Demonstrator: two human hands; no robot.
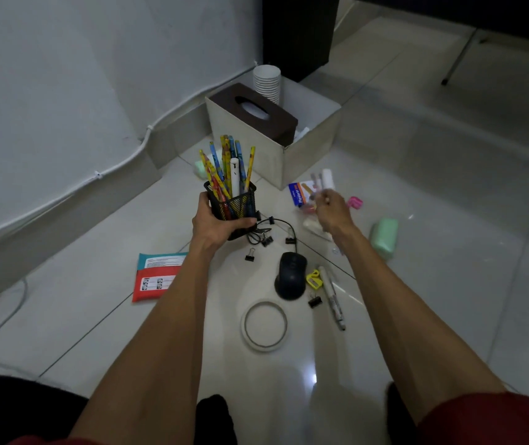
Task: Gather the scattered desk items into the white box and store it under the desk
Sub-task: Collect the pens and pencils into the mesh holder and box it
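On the floor at far left lies a red pouch [155,282], soft and flat; take it by an edge. The left hand [216,224] is wrapped around the black mesh pencil holder [234,208], light but top-heavy with loose pencils, so keep it upright. The mouse [292,274] is rigid, with a trailing cable. The white box [276,162] stands open beyond. The right hand [334,211] is blurred; its grip cannot be determined.

Around the edges of your view

You had a white cable [64,194] clipped along the grey wall [80,75], a pale tiled floor [449,220], a dark cabinet panel [298,30] in the corner, and a thin metal leg [459,56] standing farther right.
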